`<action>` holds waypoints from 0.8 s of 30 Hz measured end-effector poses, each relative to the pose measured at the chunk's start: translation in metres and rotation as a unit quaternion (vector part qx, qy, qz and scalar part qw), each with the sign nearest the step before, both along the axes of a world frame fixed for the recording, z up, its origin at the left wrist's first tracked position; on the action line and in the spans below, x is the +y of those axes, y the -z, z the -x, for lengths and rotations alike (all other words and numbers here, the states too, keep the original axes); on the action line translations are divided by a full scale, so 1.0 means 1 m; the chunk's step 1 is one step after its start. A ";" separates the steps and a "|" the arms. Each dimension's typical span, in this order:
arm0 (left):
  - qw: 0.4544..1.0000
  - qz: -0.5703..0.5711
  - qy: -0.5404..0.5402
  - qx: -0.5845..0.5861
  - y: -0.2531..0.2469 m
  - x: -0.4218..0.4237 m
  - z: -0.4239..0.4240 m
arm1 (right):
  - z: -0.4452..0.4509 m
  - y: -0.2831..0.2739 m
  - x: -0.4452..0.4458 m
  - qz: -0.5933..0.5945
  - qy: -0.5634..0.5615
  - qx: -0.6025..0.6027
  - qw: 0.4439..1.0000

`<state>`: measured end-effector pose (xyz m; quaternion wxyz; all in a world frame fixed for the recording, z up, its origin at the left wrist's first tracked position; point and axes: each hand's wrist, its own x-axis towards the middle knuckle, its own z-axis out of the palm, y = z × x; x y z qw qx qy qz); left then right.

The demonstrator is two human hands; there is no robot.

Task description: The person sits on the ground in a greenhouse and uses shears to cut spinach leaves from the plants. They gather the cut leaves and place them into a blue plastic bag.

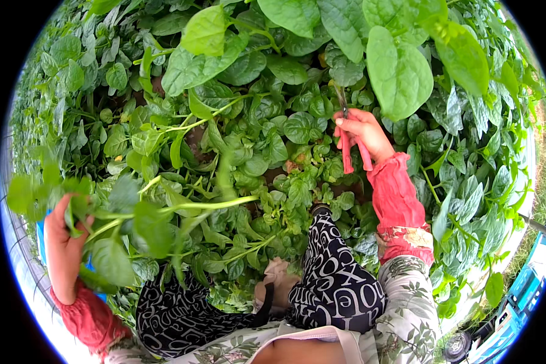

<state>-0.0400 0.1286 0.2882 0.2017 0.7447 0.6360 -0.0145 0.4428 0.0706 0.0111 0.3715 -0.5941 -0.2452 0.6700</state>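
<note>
My left hand (68, 236), at the lower left, grips several cut leafy green stems (209, 204); their pale ends point right, and some leaves are blurred. At the upper right of the middle, my right hand (357, 134) holds scissors with red handles (347, 154). The handles are spread a little, and the narrow metal blades point up among the leaves. Below and around the scissors grow low green leafy plants (298, 127). Large bright leaves (398, 73) hang close to the camera above my right hand.
Dense leafy plants (473, 200) stand on both sides. My knees, in black patterned trousers (336, 282), are among them. Blue crates (523, 295) and a small wheel (457, 346) show at the lower right. Something blue (41, 234) is partly hidden behind my left hand.
</note>
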 end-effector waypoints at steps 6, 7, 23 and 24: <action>0.980 0.135 -0.143 -0.022 -0.019 -0.024 0.030 | -0.002 0.007 -0.003 0.044 -0.007 -0.027 0.999; 0.986 0.136 -0.074 -0.059 -0.006 -0.026 0.007 | -0.003 0.012 -0.001 0.051 -0.025 -0.031 0.998; 0.962 0.057 0.234 -0.125 0.347 0.055 -0.295 | -0.003 0.036 0.003 0.046 -0.098 -0.021 0.994; 0.964 0.038 0.231 -0.123 0.344 0.048 -0.291 | -0.004 0.013 0.012 0.068 -0.120 -0.028 0.990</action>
